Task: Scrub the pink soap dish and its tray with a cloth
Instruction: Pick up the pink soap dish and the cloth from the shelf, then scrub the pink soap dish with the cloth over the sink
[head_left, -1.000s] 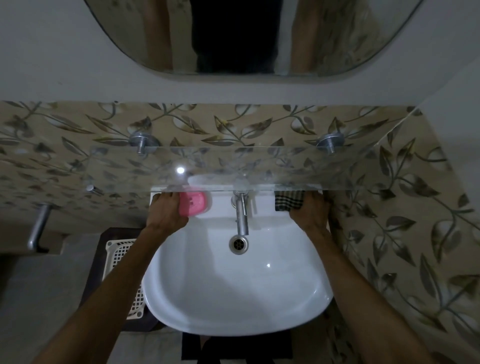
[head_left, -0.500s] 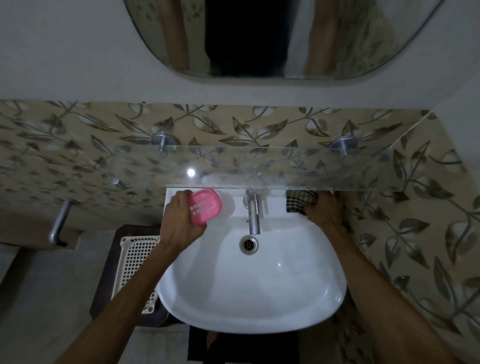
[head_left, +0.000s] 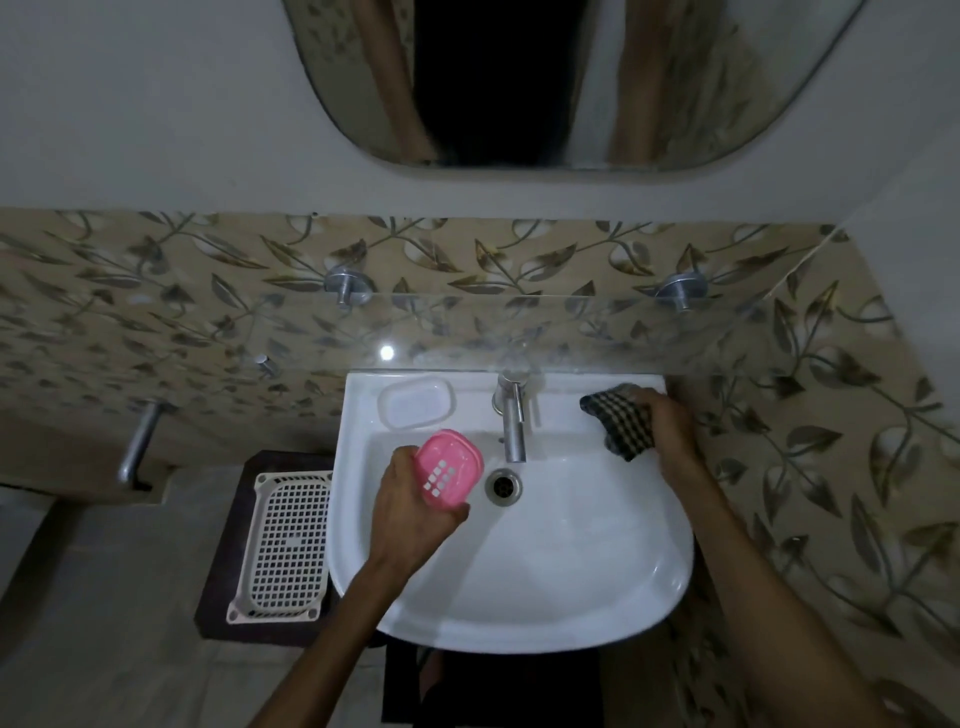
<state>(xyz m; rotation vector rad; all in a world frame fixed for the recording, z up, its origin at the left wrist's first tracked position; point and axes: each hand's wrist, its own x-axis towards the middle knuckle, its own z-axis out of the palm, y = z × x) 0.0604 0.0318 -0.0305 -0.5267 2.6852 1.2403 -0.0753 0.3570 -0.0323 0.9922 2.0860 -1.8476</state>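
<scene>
Item 1, left hand (head_left: 410, 512): fingers curled round the near edge of the pink soap dish (head_left: 448, 474), held up over the left part of the sink (head_left: 545, 587) bowl, just left of the drain (head_left: 503, 485). The dish is tilted, its slotted face turned up toward the camera; long axis runs from near-left to far-right.

Item 2, right hand (head_left: 670, 436): fingers clenched on the checked cloth (head_left: 618, 422), at the far right rim of the sink, right of the tap (head_left: 511, 421). Cloth bunched, hanging partly over the rim into the bowl.

Item 3, tray (head_left: 415, 401): pale, oval, lying flat on the far left ledge of the sink, just beyond the dish and apart from it (no hand on it).

Relation governing the coming move: cloth lies to the right of the dish and slightly farther, with tap and drain between the two. The hands are well apart; the cloth hand would likely have to travel left and nearer, across the bowl, to meet the slotted face. Judged stage: scrubbing not yet begun, since cloth and dish are not touching.

Item 4, surroundings: glass shelf (head_left: 467, 332) over the far rim; white perforated basket (head_left: 284, 545) on the floor to the left of the sink; mirror (head_left: 727, 78) above.
</scene>
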